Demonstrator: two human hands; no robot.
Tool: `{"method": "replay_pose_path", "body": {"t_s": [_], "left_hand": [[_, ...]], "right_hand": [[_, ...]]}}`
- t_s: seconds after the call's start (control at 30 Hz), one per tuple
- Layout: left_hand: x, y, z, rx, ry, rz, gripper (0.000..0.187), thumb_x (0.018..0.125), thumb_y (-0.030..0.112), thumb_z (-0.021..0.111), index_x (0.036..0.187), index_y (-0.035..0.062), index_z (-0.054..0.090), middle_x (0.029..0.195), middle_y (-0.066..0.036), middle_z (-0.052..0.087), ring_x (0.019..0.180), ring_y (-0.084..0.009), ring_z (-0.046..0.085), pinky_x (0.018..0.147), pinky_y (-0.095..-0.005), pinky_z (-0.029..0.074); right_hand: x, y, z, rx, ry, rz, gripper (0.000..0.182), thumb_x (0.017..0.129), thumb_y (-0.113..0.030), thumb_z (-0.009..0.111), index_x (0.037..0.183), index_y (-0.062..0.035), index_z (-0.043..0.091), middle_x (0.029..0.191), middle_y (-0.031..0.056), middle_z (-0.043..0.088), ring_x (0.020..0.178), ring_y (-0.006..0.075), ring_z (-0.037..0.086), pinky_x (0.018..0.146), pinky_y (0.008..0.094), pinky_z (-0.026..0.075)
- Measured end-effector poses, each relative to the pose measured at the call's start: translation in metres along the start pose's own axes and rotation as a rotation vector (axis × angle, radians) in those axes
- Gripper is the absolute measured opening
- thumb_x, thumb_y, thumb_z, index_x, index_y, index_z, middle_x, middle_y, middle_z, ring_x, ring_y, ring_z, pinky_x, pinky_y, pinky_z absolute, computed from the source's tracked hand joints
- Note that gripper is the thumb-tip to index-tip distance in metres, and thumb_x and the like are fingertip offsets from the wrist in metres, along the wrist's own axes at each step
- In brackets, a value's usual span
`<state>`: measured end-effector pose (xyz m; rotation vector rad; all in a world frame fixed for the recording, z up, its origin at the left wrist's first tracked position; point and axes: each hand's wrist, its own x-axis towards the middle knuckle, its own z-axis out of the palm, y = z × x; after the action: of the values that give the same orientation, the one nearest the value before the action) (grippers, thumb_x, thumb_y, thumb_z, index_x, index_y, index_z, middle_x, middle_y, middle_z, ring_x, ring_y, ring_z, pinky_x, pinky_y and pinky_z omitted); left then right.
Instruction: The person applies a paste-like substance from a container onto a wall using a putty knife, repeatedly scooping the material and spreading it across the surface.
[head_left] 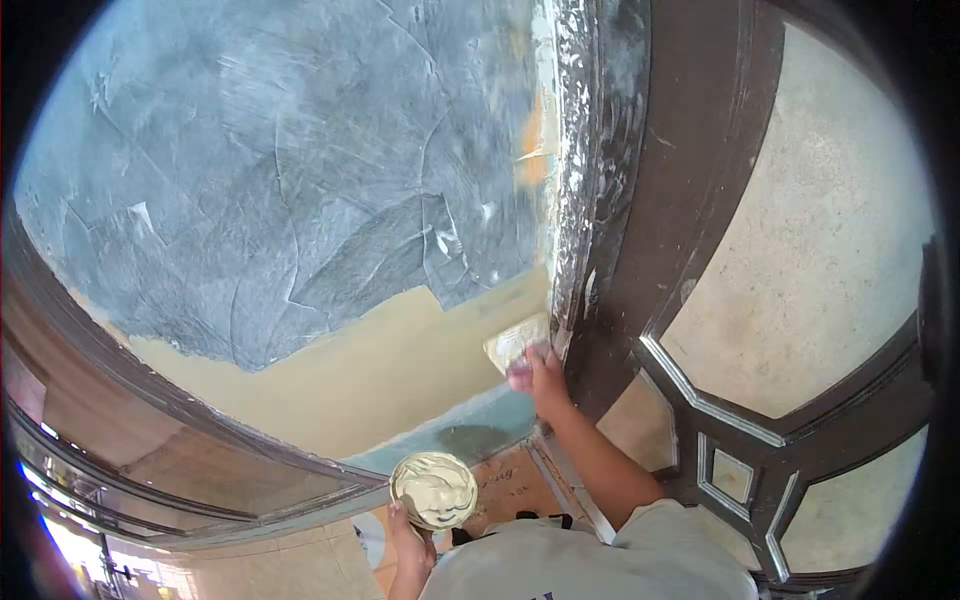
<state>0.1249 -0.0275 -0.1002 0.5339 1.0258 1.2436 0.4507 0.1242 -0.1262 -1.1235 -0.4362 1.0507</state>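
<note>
My right hand [538,374] is closed on a flat, pale-smeared spreading tool [517,342], which lies against the wall beside the white-spattered dark door frame. Below and to the left, my left hand [410,540] holds a round tub [434,491] of cream-coloured paste, its surface swirled. The wall shows a rough blue-grey coat [250,180] above, a smooth beige band [370,385] under it, and a light blue-green strip [455,430] at the bottom.
On the right stands a dark panelled door [690,200] with pale panels and silver trim. A dark curved frame [200,415] borders the wall at the left. Brown cardboard [520,480] lies low, near tiled floor [290,570].
</note>
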Motion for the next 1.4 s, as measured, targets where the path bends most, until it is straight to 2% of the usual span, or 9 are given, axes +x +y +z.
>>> {"method": "replay_pose_path", "body": {"t_s": [0.17, 0.43, 0.63, 0.73, 0.83, 0.9, 1.0, 1.23, 1.4], "left_hand": [[0.002, -0.003, -0.004, 0.020, -0.005, -0.016, 0.045, 0.103, 0.033, 0.041, 0.142, 0.0097, 0.040, 0.138, -0.011, 0.051, 0.125, -0.0267, 0.055, 0.099, -0.0417, 0.052], [-0.008, 0.008, 0.000, 0.031, 0.021, -0.031, 0.047, 0.104, 0.035, 0.041, 0.144, 0.0095, 0.038, 0.141, -0.012, 0.049, 0.127, -0.0277, 0.053, 0.101, -0.0445, 0.051], [-0.001, 0.010, -0.009, 0.009, -0.009, -0.009, 0.047, 0.104, 0.033, 0.040, 0.144, 0.0092, 0.037, 0.142, -0.012, 0.048, 0.128, -0.0279, 0.053, 0.101, -0.0437, 0.051], [-0.002, 0.015, -0.012, 0.014, 0.009, -0.024, 0.047, 0.106, 0.030, 0.037, 0.148, 0.0091, 0.033, 0.142, -0.011, 0.048, 0.128, -0.0247, 0.053, 0.101, -0.0402, 0.051], [0.005, 0.012, -0.033, -0.019, -0.024, -0.015, 0.046, 0.106, 0.029, 0.037, 0.147, 0.0084, 0.034, 0.142, -0.011, 0.049, 0.128, -0.0248, 0.052, 0.101, -0.0400, 0.050], [0.005, 0.017, -0.033, -0.003, -0.013, 0.007, 0.047, 0.105, 0.031, 0.038, 0.145, 0.0084, 0.036, 0.141, -0.012, 0.049, 0.127, -0.0264, 0.054, 0.101, -0.0417, 0.051], [0.003, 0.021, -0.036, 0.024, 0.023, 0.005, 0.048, 0.103, 0.034, 0.039, 0.144, 0.0084, 0.037, 0.141, -0.013, 0.049, 0.126, -0.0281, 0.055, 0.100, -0.0435, 0.052], [0.009, 0.024, -0.033, 0.006, 0.067, -0.042, 0.052, 0.104, 0.029, 0.040, 0.151, 0.0094, 0.029, 0.141, -0.010, 0.048, 0.127, -0.0243, 0.053, 0.099, -0.0379, 0.052], [0.015, 0.022, -0.032, 0.049, 0.022, -0.027, 0.045, 0.103, 0.032, 0.039, 0.142, 0.0090, 0.040, 0.140, -0.011, 0.051, 0.126, -0.0260, 0.054, 0.101, -0.0435, 0.051]], "right_hand": [[0.008, -0.039, 0.019, 0.093, -0.039, -0.061, 0.024, 0.099, -0.031, 0.056, 0.112, -0.0110, 0.055, 0.102, 0.0057, 0.062, 0.083, 0.0182, 0.068, 0.057, 0.0313, 0.058], [0.003, 0.069, -0.029, -0.021, 0.094, 0.296, 0.024, 0.100, -0.028, 0.056, 0.115, -0.0095, 0.052, 0.105, 0.0077, 0.064, 0.081, 0.0205, 0.070, 0.058, 0.0337, 0.060], [-0.045, 0.000, 0.062, 0.127, -0.177, -0.023, 0.017, 0.100, -0.025, 0.057, 0.109, -0.0123, 0.051, 0.096, 0.0079, 0.064, 0.076, 0.0185, 0.069, 0.059, 0.0306, 0.058], [-0.049, -0.011, 0.090, 0.092, -0.210, 0.009, 0.019, 0.101, -0.027, 0.057, 0.109, -0.0105, 0.050, 0.098, 0.0068, 0.062, 0.078, 0.0177, 0.069, 0.061, 0.0295, 0.058], [-0.033, 0.036, 0.079, 0.100, -0.103, -0.017, 0.028, 0.100, -0.023, 0.058, 0.118, -0.0053, 0.048, 0.103, 0.0088, 0.063, 0.074, 0.0187, 0.069, 0.060, 0.0279, 0.058], [-0.032, 0.072, 0.055, 0.066, -0.061, 0.005, 0.019, 0.102, -0.027, 0.055, 0.110, -0.0106, 0.049, 0.097, 0.0079, 0.064, 0.076, 0.0171, 0.068, 0.059, 0.0295, 0.057], [-0.039, 0.105, 0.027, 0.002, -0.013, 0.191, 0.019, 0.102, -0.026, 0.054, 0.112, -0.0103, 0.048, 0.098, 0.0069, 0.062, 0.077, 0.0175, 0.068, 0.058, 0.0298, 0.057], [-0.062, 0.030, 0.083, 0.097, -0.073, -0.003, 0.017, 0.102, -0.023, 0.055, 0.110, -0.0085, 0.050, 0.095, 0.0053, 0.063, 0.074, 0.0163, 0.067, 0.056, 0.0281, 0.057], [-0.067, -0.014, 0.115, 0.211, -0.231, -0.119, 0.023, 0.101, -0.021, 0.057, 0.113, -0.0037, 0.049, 0.099, 0.0084, 0.063, 0.073, 0.0150, 0.067, 0.058, 0.0275, 0.058]]}}
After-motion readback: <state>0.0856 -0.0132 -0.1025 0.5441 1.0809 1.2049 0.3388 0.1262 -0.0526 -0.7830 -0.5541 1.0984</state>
